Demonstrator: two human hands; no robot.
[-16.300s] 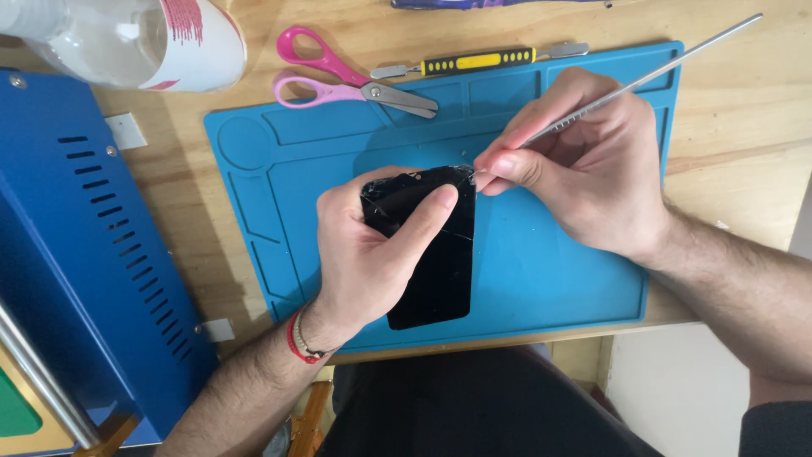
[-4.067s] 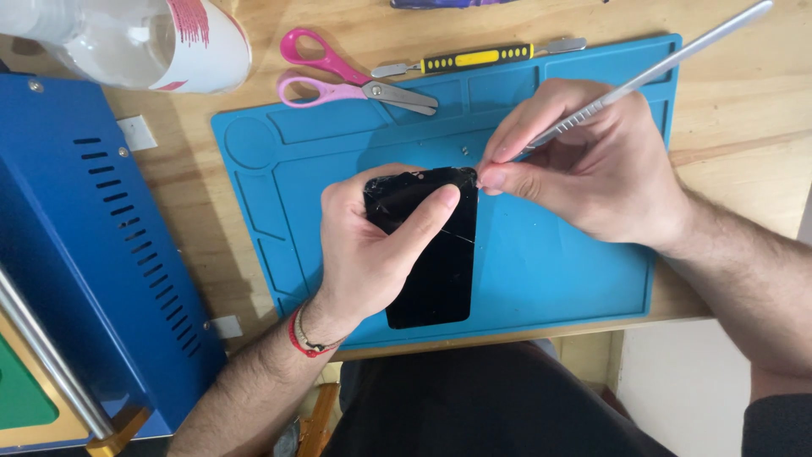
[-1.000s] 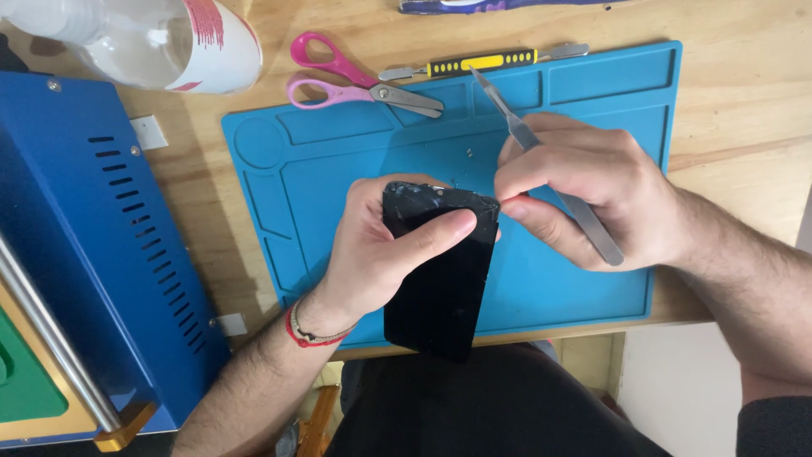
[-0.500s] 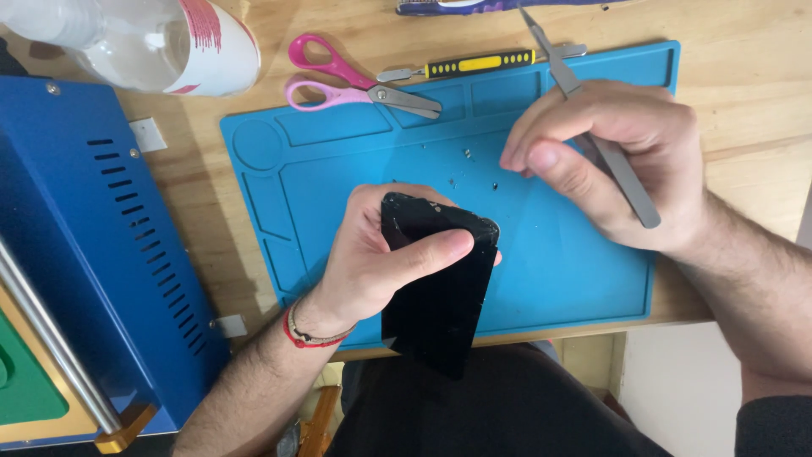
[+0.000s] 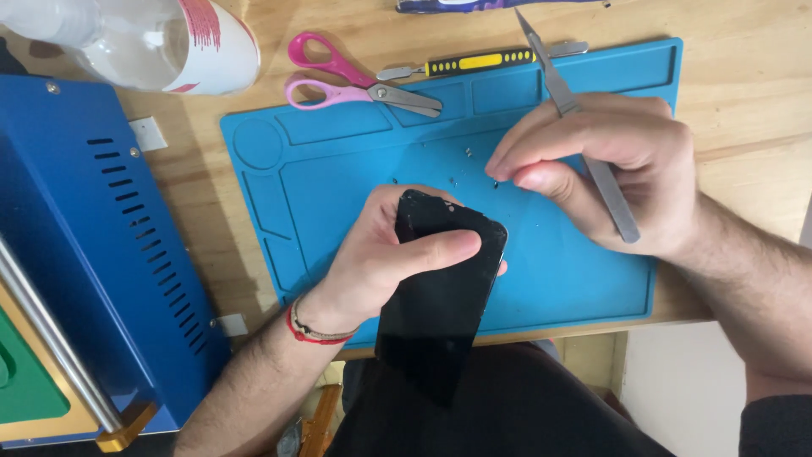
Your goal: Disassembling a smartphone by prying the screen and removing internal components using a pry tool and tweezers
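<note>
Nearest us: black phone (image 5: 440,305), clamped in our left hand (image 5: 381,262), thumb across its dark face, lifted off the blue mat (image 5: 338,169) at the table's near edge, long axis running from our lap up and slightly left toward the mat. Beyond and right: our right hand (image 5: 609,169), apart from the left, pinched on a metal tool (image 5: 584,127), fingertips just above tiny screws (image 5: 461,165) near the phone's top end; farthest, pink scissors (image 5: 355,80), a yellow-handled driver (image 5: 482,61)

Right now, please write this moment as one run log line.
left hand: holds black phone | right hand: holds metal tweezers over blue mat
</note>
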